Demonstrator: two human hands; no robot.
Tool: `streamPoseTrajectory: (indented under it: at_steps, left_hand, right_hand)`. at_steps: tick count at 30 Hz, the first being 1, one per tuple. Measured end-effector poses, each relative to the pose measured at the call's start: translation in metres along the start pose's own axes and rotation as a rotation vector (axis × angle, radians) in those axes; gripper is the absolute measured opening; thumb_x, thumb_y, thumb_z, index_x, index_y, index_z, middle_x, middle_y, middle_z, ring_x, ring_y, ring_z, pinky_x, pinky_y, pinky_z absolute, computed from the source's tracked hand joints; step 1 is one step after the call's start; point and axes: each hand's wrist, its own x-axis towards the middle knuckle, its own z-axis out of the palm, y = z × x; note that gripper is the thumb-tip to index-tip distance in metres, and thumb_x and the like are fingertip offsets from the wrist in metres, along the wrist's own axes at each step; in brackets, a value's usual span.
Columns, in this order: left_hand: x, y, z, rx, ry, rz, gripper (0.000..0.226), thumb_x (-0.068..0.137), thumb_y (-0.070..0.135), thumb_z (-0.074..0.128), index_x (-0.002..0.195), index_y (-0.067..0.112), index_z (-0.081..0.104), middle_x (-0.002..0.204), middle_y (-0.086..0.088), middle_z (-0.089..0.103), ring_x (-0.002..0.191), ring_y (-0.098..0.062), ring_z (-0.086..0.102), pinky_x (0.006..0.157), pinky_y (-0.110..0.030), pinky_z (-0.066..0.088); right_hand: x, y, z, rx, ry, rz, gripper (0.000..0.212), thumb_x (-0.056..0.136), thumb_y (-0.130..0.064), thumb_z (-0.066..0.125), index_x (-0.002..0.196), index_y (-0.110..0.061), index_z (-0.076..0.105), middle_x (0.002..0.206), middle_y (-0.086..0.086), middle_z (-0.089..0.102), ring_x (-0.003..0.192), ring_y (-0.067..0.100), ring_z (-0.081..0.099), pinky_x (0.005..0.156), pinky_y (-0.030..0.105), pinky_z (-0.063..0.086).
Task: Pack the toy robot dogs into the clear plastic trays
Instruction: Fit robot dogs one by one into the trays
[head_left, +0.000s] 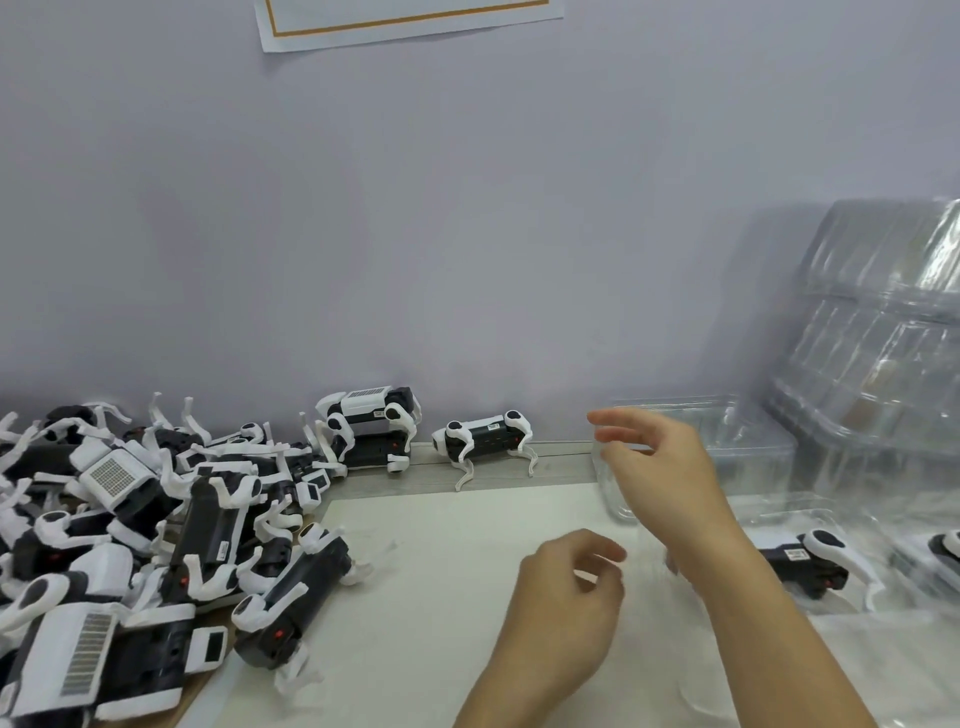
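Note:
A heap of black-and-white toy robot dogs covers the left of the table. One dog stands alone by the wall, and another lies on a second beside it. A clear plastic tray sits at the back right. My right hand hovers at its left edge with fingers spread and straight. Further right another dog lies in clear plastic. My left hand hangs over the white mat, fingers loosely curled, with nothing seen in it.
A tall stack of clear trays leans against the wall at the far right. A further dog shows at the right edge. A pale wall closes off the back of the table.

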Motion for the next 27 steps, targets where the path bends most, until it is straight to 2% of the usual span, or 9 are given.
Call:
streamPoseTrajectory:
  at_steps: [3, 6, 12, 15, 20, 22, 24, 25, 27]
  left_hand:
    - [0.009, -0.005, -0.013, 0.092, 0.14, 0.109, 0.018, 0.092, 0.013, 0.059, 0.09, 0.028, 0.069, 0.09, 0.012, 0.071, 0.075, 0.0, 0.064, 0.062, -0.013, 0.047]
    - [0.031, -0.006, -0.023, 0.238, 0.189, 0.227, 0.017, 0.091, 0.016, 0.061, 0.094, 0.032, 0.064, 0.097, 0.017, 0.066, 0.084, 0.001, 0.06, 0.068, -0.007, 0.041]
    - [0.1, 0.01, -0.012, 0.593, -0.021, 0.409, 0.043, 0.101, 0.022, 0.053, 0.143, 0.029, 0.044, 0.15, 0.013, 0.036, 0.134, -0.012, 0.033, 0.111, -0.027, 0.031]
    - [0.124, 0.016, 0.004, 0.727, -0.181, 0.324, 0.049, 0.099, 0.034, 0.056, 0.146, 0.036, 0.039, 0.163, 0.017, 0.011, 0.146, -0.021, 0.013, 0.111, -0.046, 0.035]
    - [0.135, 0.013, 0.018, 0.628, -0.167, 0.276, 0.034, 0.097, 0.024, 0.058, 0.13, 0.031, 0.055, 0.163, 0.011, 0.008, 0.144, -0.025, 0.029, 0.107, -0.045, 0.039]
    - [0.131, 0.009, 0.015, 0.534, -0.105, 0.293, 0.031, 0.097, 0.016, 0.055, 0.124, 0.03, 0.059, 0.163, 0.009, 0.009, 0.138, -0.005, 0.04, 0.105, -0.037, 0.041]
    - [0.123, 0.005, 0.006, 0.507, -0.032, 0.297, 0.032, 0.096, 0.007, 0.051, 0.117, 0.028, 0.061, 0.161, 0.009, 0.013, 0.104, 0.032, 0.042, 0.094, -0.031, 0.045]
    - [0.118, 0.004, 0.0, 0.503, 0.004, 0.296, 0.032, 0.095, 0.004, 0.049, 0.113, 0.027, 0.06, 0.16, 0.01, 0.014, 0.092, 0.039, 0.038, 0.09, -0.031, 0.047]
    - [0.105, 0.003, -0.013, 0.504, 0.1, 0.309, 0.028, 0.094, 0.003, 0.052, 0.106, 0.028, 0.059, 0.159, 0.014, 0.017, 0.097, 0.03, 0.044, 0.089, -0.033, 0.05]
  right_hand:
    - [0.002, 0.003, -0.01, 0.023, 0.083, 0.027, 0.04, 0.089, -0.002, 0.048, 0.103, -0.031, 0.071, 0.101, -0.011, 0.069, 0.092, 0.004, 0.064, 0.062, 0.017, 0.044]
    - [0.004, 0.006, -0.019, 0.068, 0.176, 0.046, 0.041, 0.089, 0.0, 0.045, 0.106, -0.028, 0.07, 0.103, -0.008, 0.068, 0.101, 0.012, 0.065, 0.073, 0.026, 0.046]
    - [0.008, 0.011, -0.028, 0.133, 0.237, 0.075, 0.042, 0.09, 0.0, 0.045, 0.102, -0.033, 0.068, 0.101, -0.01, 0.068, 0.1, 0.009, 0.064, 0.07, 0.019, 0.044]
    - [0.009, 0.012, -0.031, 0.134, 0.244, 0.065, 0.042, 0.089, 0.001, 0.046, 0.101, -0.032, 0.069, 0.1, -0.01, 0.068, 0.098, 0.006, 0.064, 0.068, 0.016, 0.044]
    - [0.012, 0.01, -0.029, 0.045, 0.233, 0.014, 0.038, 0.088, -0.001, 0.05, 0.095, -0.032, 0.069, 0.097, -0.014, 0.067, 0.089, -0.005, 0.061, 0.059, 0.005, 0.044]
    - [0.011, 0.008, -0.025, -0.004, 0.21, -0.016, 0.037, 0.089, -0.002, 0.05, 0.096, -0.033, 0.068, 0.098, -0.016, 0.067, 0.088, -0.009, 0.059, 0.062, 0.004, 0.044]
    - [0.009, 0.007, -0.02, -0.077, 0.177, -0.058, 0.036, 0.091, -0.003, 0.049, 0.103, -0.032, 0.067, 0.104, -0.016, 0.066, 0.094, -0.007, 0.059, 0.073, 0.007, 0.045]
    - [0.008, 0.006, -0.017, -0.123, 0.156, -0.083, 0.037, 0.092, -0.003, 0.048, 0.108, -0.03, 0.067, 0.109, -0.016, 0.065, 0.1, -0.003, 0.059, 0.081, 0.011, 0.045]
    - [0.005, 0.004, -0.012, -0.223, 0.101, -0.148, 0.04, 0.093, -0.001, 0.048, 0.119, -0.027, 0.064, 0.12, -0.016, 0.062, 0.113, 0.0, 0.054, 0.097, 0.017, 0.042]
